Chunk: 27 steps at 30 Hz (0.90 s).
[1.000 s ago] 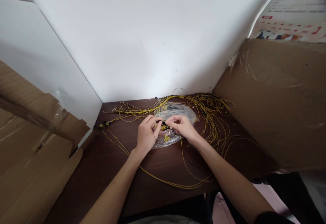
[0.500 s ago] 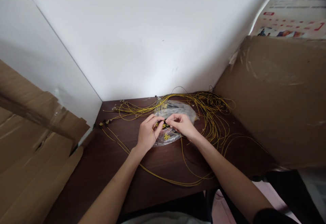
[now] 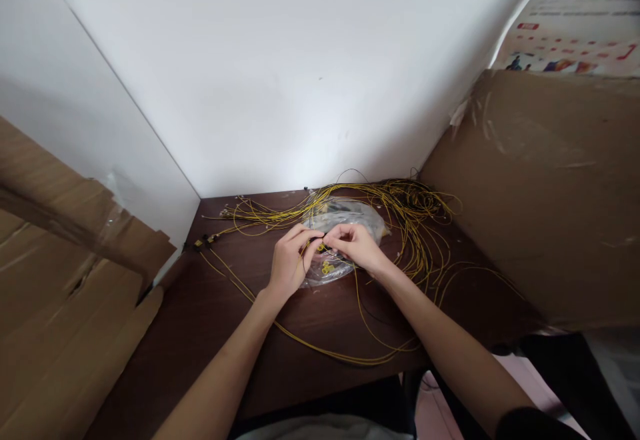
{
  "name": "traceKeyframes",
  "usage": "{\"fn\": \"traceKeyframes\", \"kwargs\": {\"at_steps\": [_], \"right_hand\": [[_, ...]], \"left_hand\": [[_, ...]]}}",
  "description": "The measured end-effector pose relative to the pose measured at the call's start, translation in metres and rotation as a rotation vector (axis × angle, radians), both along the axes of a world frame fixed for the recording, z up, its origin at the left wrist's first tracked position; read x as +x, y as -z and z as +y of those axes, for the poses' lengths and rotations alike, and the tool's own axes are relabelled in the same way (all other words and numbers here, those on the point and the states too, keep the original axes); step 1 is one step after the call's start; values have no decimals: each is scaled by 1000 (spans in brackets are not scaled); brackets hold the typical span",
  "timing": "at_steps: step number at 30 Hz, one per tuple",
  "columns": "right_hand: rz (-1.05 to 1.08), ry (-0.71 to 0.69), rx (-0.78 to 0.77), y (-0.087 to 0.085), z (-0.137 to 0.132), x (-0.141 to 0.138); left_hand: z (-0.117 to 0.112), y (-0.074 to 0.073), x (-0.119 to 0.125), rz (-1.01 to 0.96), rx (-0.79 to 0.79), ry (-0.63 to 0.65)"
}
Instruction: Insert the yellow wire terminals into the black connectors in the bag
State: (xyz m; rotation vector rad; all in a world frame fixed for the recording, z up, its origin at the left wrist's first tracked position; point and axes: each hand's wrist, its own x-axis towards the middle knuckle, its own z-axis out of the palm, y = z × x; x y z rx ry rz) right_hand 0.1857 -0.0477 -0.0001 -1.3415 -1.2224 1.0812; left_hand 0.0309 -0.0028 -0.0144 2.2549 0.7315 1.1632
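My left hand (image 3: 289, 261) and my right hand (image 3: 358, 247) meet fingertip to fingertip above a clear plastic bag (image 3: 345, 219). Between the pinched fingers sits a small black connector (image 3: 320, 240) on the end of a thin yellow wire (image 3: 360, 307); both hands grip it. Small yellow parts (image 3: 327, 268) show through the bag just below the fingers. A long yellow wire loops from the hands toward the table's front edge (image 3: 345, 359).
A tangle of yellow wires (image 3: 410, 210) lies along the back of the dark wooden table (image 3: 210, 307), with connector ends at the left (image 3: 205, 243). Cardboard sheets stand at the left (image 3: 65, 273) and right (image 3: 545, 193). A white wall (image 3: 280, 80) closes the back.
The hands stay nearly in place; the fingertips have shifted slightly while working the connector. The view has tilted a little.
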Motion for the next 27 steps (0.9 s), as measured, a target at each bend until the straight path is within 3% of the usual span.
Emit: {"fn": "traceKeyframes", "kwargs": {"at_steps": [27], "right_hand": [[5, 16, 39, 2, 0, -2]], "left_hand": [[-2, -1, 1, 47, 29, -43]]}}
